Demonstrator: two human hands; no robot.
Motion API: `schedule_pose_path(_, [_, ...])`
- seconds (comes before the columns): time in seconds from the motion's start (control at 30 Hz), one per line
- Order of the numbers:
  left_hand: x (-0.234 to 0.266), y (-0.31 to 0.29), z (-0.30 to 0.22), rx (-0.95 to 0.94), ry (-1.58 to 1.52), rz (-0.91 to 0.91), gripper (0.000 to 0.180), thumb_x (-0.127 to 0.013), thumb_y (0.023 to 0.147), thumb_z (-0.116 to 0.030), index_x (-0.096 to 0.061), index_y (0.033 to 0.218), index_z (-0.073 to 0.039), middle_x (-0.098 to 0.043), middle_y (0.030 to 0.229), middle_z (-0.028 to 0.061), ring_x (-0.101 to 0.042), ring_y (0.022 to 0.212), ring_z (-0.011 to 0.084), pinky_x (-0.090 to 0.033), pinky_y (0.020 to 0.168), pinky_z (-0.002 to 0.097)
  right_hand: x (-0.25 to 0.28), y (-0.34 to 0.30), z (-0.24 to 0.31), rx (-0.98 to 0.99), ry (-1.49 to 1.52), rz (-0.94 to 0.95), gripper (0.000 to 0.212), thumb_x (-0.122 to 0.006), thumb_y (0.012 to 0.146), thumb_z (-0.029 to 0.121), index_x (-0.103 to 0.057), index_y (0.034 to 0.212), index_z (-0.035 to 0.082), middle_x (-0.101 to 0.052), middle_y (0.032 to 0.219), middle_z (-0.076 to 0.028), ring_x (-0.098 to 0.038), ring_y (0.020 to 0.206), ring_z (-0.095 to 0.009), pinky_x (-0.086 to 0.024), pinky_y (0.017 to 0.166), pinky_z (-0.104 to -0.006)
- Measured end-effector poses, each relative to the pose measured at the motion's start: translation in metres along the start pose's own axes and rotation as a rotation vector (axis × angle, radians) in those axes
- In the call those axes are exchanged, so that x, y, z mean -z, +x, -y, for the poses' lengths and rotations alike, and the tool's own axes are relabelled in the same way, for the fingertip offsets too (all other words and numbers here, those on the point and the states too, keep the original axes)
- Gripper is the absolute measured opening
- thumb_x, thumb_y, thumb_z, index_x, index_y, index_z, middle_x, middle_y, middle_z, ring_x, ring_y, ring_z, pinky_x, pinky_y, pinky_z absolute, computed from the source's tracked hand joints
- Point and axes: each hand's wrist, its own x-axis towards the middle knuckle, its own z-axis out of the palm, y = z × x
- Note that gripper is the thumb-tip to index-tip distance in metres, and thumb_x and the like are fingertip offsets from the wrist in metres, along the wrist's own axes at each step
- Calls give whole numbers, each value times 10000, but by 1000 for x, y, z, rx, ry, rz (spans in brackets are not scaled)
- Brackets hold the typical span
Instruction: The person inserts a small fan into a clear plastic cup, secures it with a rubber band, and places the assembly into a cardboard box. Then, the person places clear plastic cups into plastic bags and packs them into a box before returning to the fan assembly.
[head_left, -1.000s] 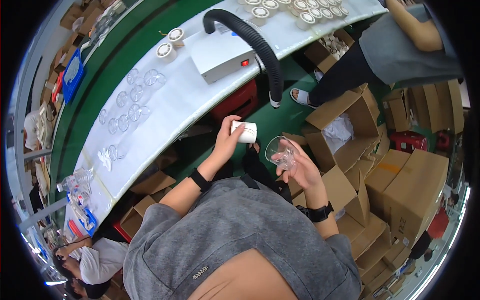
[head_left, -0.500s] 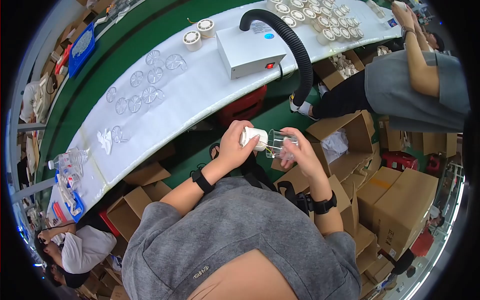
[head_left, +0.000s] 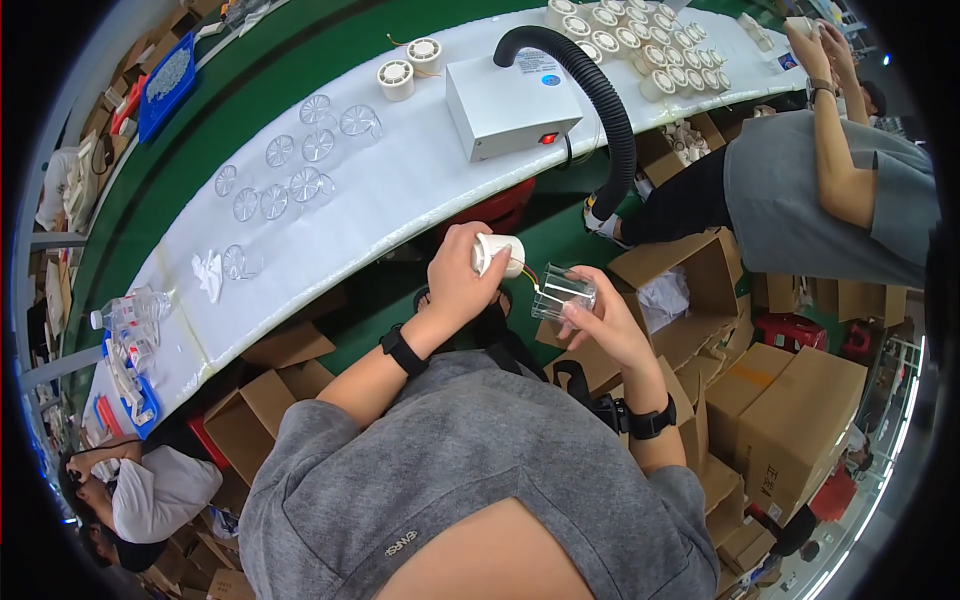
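While left hand [head_left: 455, 285] clamps a small white plastic round housing [head_left: 497, 254], its thin wires [head_left: 528, 280] trail toward the clear plastic cup-shaped cover [head_left: 563, 292], pinched in right hand [head_left: 600, 325]. Both sit close together at chest height, below the long white tabletop [head_left: 400, 190], likely tilted so the parts line up. More clear covers [head_left: 290, 175] lie on it.
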Motion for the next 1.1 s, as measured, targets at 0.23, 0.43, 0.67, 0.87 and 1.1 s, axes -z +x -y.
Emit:
schedule_pose_path(0.23, [-2, 0, -19, -88, 6, 103, 238, -595, 681, -155, -503, 868, -39, -504, 786, 108, -523, 679, 246, -420, 605, 298, -1, 7, -12, 107, -320, -202, 522, -603, 742, 226, -322, 1143, 43, -544, 788, -82, -534, 601, -109, -427, 441, -196])
schedule_pose_path(0.43, [2, -3, -19, -57, -327, 262, 226, -553, 708, -150, -501, 892, -30, -506, 788, 101, -517, 684, 222, -416, 630, 290, 12, 3, -6, -75, 169, 79, 489, -564, 772, 203, -328, 1168, 39, -545, 780, -99, -550, 604, -132, -439, 438, -204])
schedule_pose_path(0.67, [7, -9, -27, 12, -523, 332, 228, -439, 786, -169, -484, 940, -7, -519, 823, 105, -518, 737, 190, -398, 677, 265, 22, 1, -11, -27, 302, 375, 511, -530, 790, 196, -290, 1214, 37, -538, 844, -110, -562, 650, -155, -466, 479, -222])
schedule_pose_path(0.87, [0, -16, -25, 37, -558, 268, 314, -328, 852, -252, -475, 969, -1, -523, 833, 118, -520, 759, 197, -396, 700, 269, -2, -3, -15, 144, 111, 111, 537, -512, 787, 235, -281, 1229, 36, -509, 975, -122, -570, 724, -165, -486, 565, -244])
schedule_pose_path(1.1, [1, -15, -34, -188, -451, 256, 425, -249, 876, -310, -486, 1015, 15, -522, 927, 180, -525, 844, 290, -402, 745, 318, -4, -11, -10, 131, 209, 122, 480, -471, 808, 145, -277, 1232, 30, -477, 1045, -125, -501, 853, -147, -465, 600, -238])
